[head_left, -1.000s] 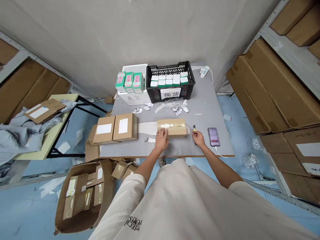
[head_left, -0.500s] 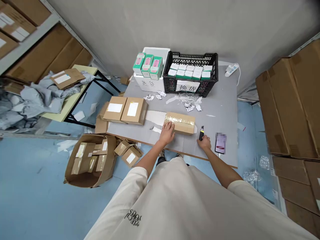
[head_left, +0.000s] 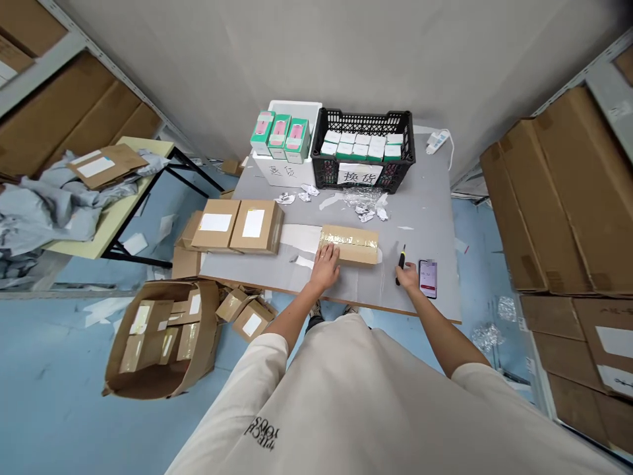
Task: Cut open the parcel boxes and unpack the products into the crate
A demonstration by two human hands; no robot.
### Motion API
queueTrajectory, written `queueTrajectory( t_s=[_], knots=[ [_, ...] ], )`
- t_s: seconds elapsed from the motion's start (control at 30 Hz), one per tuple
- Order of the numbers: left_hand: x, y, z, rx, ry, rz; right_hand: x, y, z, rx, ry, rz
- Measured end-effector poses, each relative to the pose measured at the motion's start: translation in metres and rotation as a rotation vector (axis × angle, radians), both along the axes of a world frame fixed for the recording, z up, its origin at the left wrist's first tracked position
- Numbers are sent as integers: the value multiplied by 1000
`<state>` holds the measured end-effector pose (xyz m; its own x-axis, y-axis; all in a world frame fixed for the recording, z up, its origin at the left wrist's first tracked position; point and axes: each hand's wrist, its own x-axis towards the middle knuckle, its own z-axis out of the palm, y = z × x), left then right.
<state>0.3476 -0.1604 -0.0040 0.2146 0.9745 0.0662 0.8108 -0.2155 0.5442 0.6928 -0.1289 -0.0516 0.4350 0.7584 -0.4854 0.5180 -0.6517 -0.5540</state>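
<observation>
A taped cardboard box [head_left: 352, 243] lies in the middle of the grey table [head_left: 425, 204]. My left hand [head_left: 325, 266] rests flat on the box's near left end, fingers spread. My right hand [head_left: 408, 277] is closed around a small black and yellow knife [head_left: 401, 260], its tip pointing away from me, just right of the box. A phone [head_left: 428, 278] on a cable lies right beside that hand.
Two labelled cardboard boxes [head_left: 237, 225] sit at the table's left. At the back stand a black crate [head_left: 364, 154] of small boxes and a white box [head_left: 285, 148] with green cartons. An open carton [head_left: 158, 340] of parcels lies on the floor left. Shelves of large cartons [head_left: 558, 191] line both sides.
My right hand has closed on the knife and lifted it a little off the table. The left hand stays on the box. The view has swung slightly.
</observation>
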Motion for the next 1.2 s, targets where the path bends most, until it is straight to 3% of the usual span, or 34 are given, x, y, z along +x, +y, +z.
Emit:
queueTrajectory(
  t_s=[0.1, 0.2, 0.33, 0.47, 0.57, 0.7, 1.2],
  knots=[
    [-4, -1, -1, -5, -20, -11, -2, 15, 28, 150, 201, -136],
    [-8, -2, 0, 6, -44, -29, -16, 29, 62, 303, 263, -56],
    [-14, -2, 4, 29, -98, -58, -57, 40, 104, 396, 301, 349],
    [-23, -1, 6, 57, -114, -41, -108, 46, 131, 480, 149, 804],
    [-31, -3, 4, 80, -158, -68, -137, 52, 139, 475, 23, 1021],
    [-41, -4, -1, 104, -191, -120, -163, 61, 140, 433, -104, 1131],
    [-51, -4, -3, 89, -155, -165, -189, 61, 141, 334, -366, 1164]
  ],
)
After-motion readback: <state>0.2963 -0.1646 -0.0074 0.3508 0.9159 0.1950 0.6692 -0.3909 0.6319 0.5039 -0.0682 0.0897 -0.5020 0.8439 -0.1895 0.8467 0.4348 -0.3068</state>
